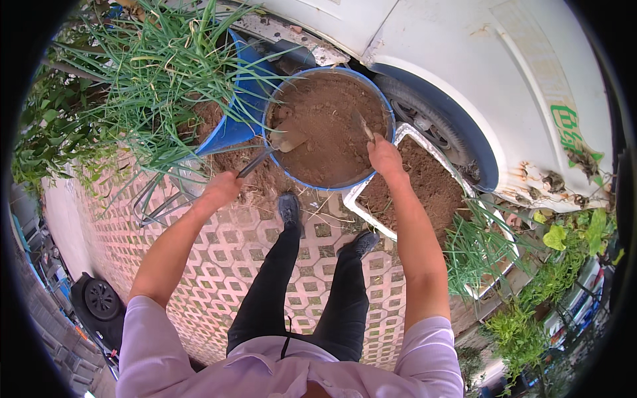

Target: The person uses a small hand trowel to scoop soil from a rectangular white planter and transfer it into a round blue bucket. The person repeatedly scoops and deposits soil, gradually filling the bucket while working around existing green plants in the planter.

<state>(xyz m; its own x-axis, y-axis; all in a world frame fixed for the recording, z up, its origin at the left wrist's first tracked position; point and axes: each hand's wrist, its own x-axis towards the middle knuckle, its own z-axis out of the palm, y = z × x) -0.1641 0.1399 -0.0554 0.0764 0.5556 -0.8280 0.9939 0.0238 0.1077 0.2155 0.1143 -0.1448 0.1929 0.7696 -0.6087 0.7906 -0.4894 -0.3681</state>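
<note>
A round blue tub (392, 117) filled with brown soil (333, 119) stands in front of my feet. My left hand (222, 189) grips the dark handle of a small garden shovel (290, 141), whose flat blade rests over the soil just inside the tub's left rim. Over the right side of the tub, my right hand (385, 156) holds the short handle of a hand trowel (359, 121). The trowel's narrow blade points into the soil, and its tip blends with the dirt.
A blue container (246, 94) tipped beside long green onion-like plants (164, 74) is at left. On the right lies a white foam box (371, 214) with soil and plants. A white vehicle (477, 64) stands behind the tub. A metal frame (154, 204) rests on lattice paving (318, 293).
</note>
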